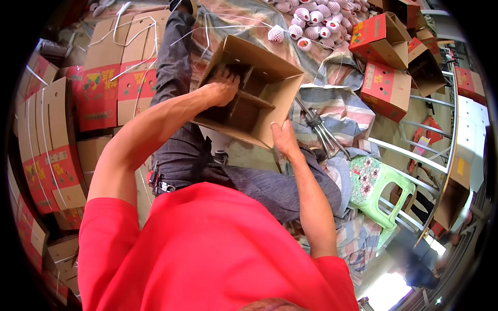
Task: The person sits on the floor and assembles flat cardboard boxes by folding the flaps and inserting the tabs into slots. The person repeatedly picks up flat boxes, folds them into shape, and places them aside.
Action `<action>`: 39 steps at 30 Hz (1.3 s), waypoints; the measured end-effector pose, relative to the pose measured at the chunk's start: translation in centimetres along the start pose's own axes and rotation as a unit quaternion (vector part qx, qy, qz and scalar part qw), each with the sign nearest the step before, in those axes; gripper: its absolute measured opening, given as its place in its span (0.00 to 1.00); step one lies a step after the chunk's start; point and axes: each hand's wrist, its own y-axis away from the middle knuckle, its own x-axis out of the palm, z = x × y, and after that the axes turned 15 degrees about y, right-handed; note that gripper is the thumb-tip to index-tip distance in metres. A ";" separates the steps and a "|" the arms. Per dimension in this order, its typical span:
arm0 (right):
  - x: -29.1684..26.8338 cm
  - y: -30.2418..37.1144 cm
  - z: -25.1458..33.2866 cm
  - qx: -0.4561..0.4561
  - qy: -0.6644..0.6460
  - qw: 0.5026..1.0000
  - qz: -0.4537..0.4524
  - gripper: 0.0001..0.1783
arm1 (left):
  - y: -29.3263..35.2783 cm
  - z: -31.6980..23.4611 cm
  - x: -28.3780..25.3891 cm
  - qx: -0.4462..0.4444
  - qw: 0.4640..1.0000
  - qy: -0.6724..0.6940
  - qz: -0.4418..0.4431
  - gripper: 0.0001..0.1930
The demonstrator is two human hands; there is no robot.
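Right in front of me now, between my legs — the cardboard box [285, 92], tilted, open top turned toward me, cross-set dividers [258, 100] splitting its inside. And my left hand [224, 87] is in there, palm down at the left-hand compartments, fingers a little apart; the tips are lost in shadow, so I cannot tell if they pinch anything. Over on the near right corner, my right hand [284, 137] has it: thumb over the rim, cardboard pinched against fingers mostly hidden. Strapped red-and-brown cartons [99, 93] stand left, netted fruit [319, 20] is heaped at the top, and a green stool [371, 181] is off to my right.
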 end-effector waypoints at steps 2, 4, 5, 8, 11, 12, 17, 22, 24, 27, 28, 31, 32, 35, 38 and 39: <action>1.3 0.4 -1.5 0.006 -0.017 0.999 -0.046 0.26 | -1.0 -0.5 1.4 -0.029 0.998 0.063 0.010 0.35; 2.3 1.6 -1.5 0.005 -0.045 0.997 -0.065 0.25 | -0.3 -0.8 3.2 -0.007 0.999 0.040 -0.010 0.38; 1.2 1.9 0.6 -0.006 -0.064 0.996 -0.063 0.25 | -0.2 0.1 3.9 -0.020 0.999 0.030 0.002 0.39; 1.4 2.2 0.7 0.029 -0.040 0.999 0.015 0.26 | -1.5 2.0 4.7 0.011 0.997 -0.077 0.016 0.41; 1.7 1.4 1.4 0.024 0.005 1.000 0.005 0.25 | -1.3 1.5 5.2 -0.016 0.999 -0.014 0.040 0.41; 1.5 1.0 1.5 0.023 0.002 1.000 -0.003 0.25 | -1.1 1.3 5.8 -0.026 0.999 -0.012 0.023 0.41; 0.7 0.9 1.7 0.033 0.015 0.998 0.052 0.25 | -1.3 0.7 3.8 -0.071 0.994 0.031 0.079 0.38; 1.3 0.1 -1.4 -0.007 -0.007 1.000 0.003 0.22 | 2.1 -1.7 1.7 0.002 0.996 0.085 -0.040 0.34; 0.0 1.7 -0.2 -0.051 -0.088 0.994 -0.039 0.21 | 6.2 -3.9 -2.2 0.076 0.957 0.122 -0.251 0.35; 0.5 2.4 -4.2 -0.021 -0.043 0.998 -0.048 0.21 | 11.3 -5.8 -5.8 -0.006 0.869 0.247 -0.428 0.40; 0.0 1.4 -5.6 -0.039 -0.004 0.997 -0.070 0.21 | 11.9 -5.0 -4.6 -0.037 0.827 0.317 -0.462 0.40; -3.7 1.6 -1.6 -0.062 0.066 0.996 -0.023 0.22 | 14.0 -2.9 1.0 -0.130 0.694 0.655 -0.268 0.32; -4.8 1.9 -0.6 -0.076 0.122 0.989 -0.038 0.23 | 14.7 -2.5 2.1 -0.126 0.654 0.734 -0.138 0.29; -8.3 2.1 0.5 -0.088 0.101 0.990 -0.034 0.31 | 14.9 -3.2 4.6 -0.170 0.626 0.761 -0.005 0.20; -10.4 2.9 -0.1 -0.124 0.018 0.986 -0.114 0.39 | 15.1 -6.3 3.9 -0.161 0.443 0.881 -0.040 0.18; -11.6 3.6 0.3 -0.113 -0.043 0.984 -0.128 0.41 | 15.7 -7.6 2.8 -0.186 0.407 0.893 -0.049 0.18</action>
